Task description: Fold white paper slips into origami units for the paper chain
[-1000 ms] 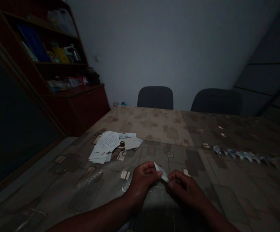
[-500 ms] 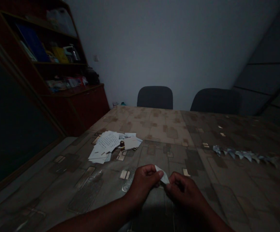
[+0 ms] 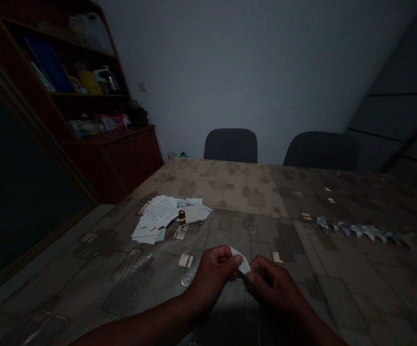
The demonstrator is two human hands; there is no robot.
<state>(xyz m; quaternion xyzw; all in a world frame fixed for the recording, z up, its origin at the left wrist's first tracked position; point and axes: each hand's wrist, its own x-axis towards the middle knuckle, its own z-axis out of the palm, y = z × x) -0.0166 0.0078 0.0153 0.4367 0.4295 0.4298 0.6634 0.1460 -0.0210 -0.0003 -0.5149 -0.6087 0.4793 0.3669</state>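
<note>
A small folded piece of white paper [image 3: 243, 264] is held between my two hands above the near part of the table. My left hand [image 3: 214, 269] pinches its left side, with the thumb lying on top. At the paper's lower right corner, my right hand [image 3: 271, 281] closes thumb and fingers on the edge. The paper's underside and several fingertips are hidden. Farther off to the left lies a loose pile of paper sheets [image 3: 158, 216], some with writing. A row of small folded paper pieces [image 3: 363, 231] stands on the right.
A patterned cloth [image 3: 201, 175] covers the table. Two dark chairs [image 3: 230, 144] [image 3: 322, 150] stand at its far side, before a plain wall [image 3: 248, 62]. A dark red cabinet with shelves [image 3: 129, 158] holding various items is at the left.
My right hand has shifted slightly left along with the paper's right corner. My left hand keeps its pinch, and the pile and the row are unchanged.
</note>
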